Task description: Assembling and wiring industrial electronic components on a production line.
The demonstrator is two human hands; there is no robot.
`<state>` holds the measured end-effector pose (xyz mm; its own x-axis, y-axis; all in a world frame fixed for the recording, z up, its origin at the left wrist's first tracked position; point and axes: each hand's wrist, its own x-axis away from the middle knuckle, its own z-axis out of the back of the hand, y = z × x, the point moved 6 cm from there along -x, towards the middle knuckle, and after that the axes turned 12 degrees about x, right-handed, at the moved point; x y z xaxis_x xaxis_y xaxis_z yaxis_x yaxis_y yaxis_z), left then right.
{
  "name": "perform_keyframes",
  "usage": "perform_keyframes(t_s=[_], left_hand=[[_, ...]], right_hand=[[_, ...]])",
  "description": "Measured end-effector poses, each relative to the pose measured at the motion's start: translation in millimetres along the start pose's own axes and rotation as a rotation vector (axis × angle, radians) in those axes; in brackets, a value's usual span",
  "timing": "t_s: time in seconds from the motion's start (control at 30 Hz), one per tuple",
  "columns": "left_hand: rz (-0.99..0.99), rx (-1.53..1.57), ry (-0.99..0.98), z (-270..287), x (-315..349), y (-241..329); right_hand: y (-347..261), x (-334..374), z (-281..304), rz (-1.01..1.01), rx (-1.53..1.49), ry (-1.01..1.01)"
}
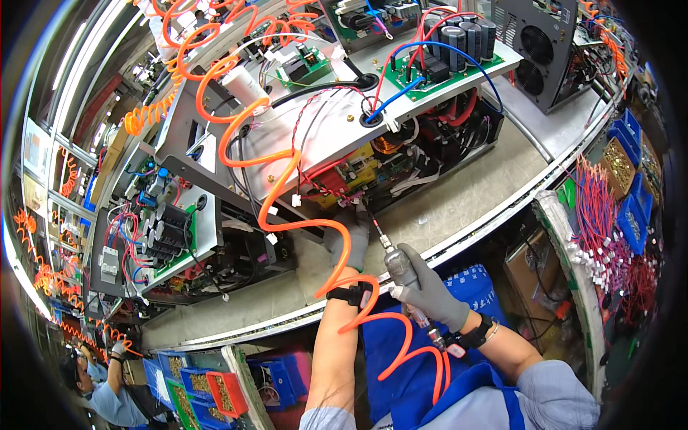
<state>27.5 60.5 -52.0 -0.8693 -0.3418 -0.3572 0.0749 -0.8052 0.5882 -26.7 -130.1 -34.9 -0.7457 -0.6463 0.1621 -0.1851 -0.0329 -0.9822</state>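
My right hand [435,292], in a grey glove, is wrapped round a pneumatic screwdriver [400,265]. The driver's thin bit slants up and left toward the open side of a metal electronics chassis [315,136]. At that side my left hand [347,242], gloved as well, reaches in among the wires and circuit boards. Its fingertips are hard to make out there, so whether they grip anything does not show. A coiled orange air hose [342,261] crosses in front of my left hand and loops down past my forearms. Capacitors [459,39] stand on a green board atop the chassis.
The chassis rests on a curved metal bench [473,183]. A second open unit [172,236] stands at left, a grey fan housing [534,46] at far right. Screw bins [226,394] sit lower left; wire bundles [598,222] hang at right. A co-worker [107,387] is at lower left.
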Motion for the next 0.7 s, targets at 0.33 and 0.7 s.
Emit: perform_keyframes(t_s=[0.33,0.7], left_hand=[[0.0,-0.025,0.002,0,-4,1],[-0.003,-0.033,0.006,2,-7,3]], right_hand=[[17,-8,-5,-0.096,-0.639,-0.085],[-18,-5,-5,0.148,0.068,0.101]])
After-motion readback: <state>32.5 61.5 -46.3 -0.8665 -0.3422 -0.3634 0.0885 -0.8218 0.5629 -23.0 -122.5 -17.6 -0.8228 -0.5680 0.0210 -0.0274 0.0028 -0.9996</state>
